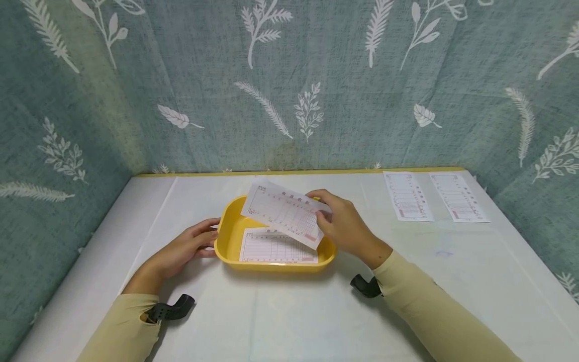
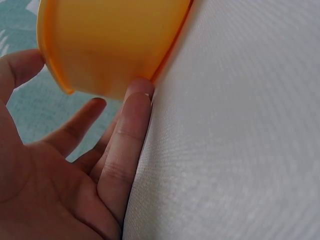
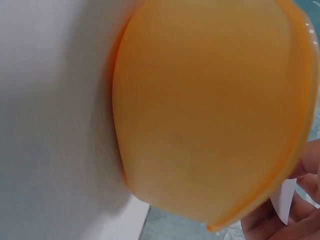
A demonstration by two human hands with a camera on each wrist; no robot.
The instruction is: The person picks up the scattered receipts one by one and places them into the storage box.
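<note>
A yellow plastic basin (image 1: 230, 236) stands on the white-covered table. My left hand (image 1: 183, 249) is at its left end; in the left wrist view the thumb touches the rim and the other fingers, loosely extended, reach the basin's lower wall (image 2: 115, 50). Above the basin, my right hand (image 1: 346, 223) pinches one end of a printed receipt slip (image 1: 282, 208), which slants down to the right. A second receipt slip (image 1: 267, 246) lies flat inside, partly covered by the held one. In the right wrist view the basin's wall (image 3: 210, 110) hides most of that hand.
Two more printed slips, a nearer one (image 1: 408, 197) and one farther right (image 1: 459, 197), lie side by side at the table's back right. A leaf-patterned green cloth (image 1: 203, 90) stands as a wall behind the table (image 1: 280, 322). Each wrist carries a black camera mount (image 1: 172, 309).
</note>
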